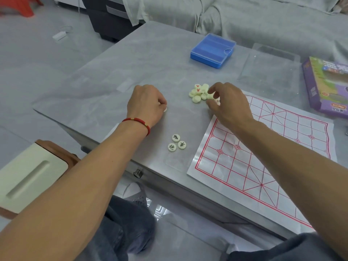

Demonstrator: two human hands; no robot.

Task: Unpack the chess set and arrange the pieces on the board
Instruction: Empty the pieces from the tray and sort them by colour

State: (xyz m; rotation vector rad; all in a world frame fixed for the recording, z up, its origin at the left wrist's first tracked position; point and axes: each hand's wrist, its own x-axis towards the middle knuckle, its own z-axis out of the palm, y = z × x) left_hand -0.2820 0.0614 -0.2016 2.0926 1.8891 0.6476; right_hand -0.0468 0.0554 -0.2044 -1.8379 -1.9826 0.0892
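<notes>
Fingers of the right hand [227,102] pinch a disc from the pile [200,92] for sorting; left hand [146,105] fingers pinch another disc [165,109] against the desk [131,59].

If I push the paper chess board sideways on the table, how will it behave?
The chess board looks like a thin, creased sheet, so it would probably slide easily on the smooth table and may buckle. It carries no pieces, so nothing weighs it down.

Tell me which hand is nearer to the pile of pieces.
Right. The right hand has its fingers at the pile of pieces, pinching one. The left hand rests apart, to the pile's left.
</notes>
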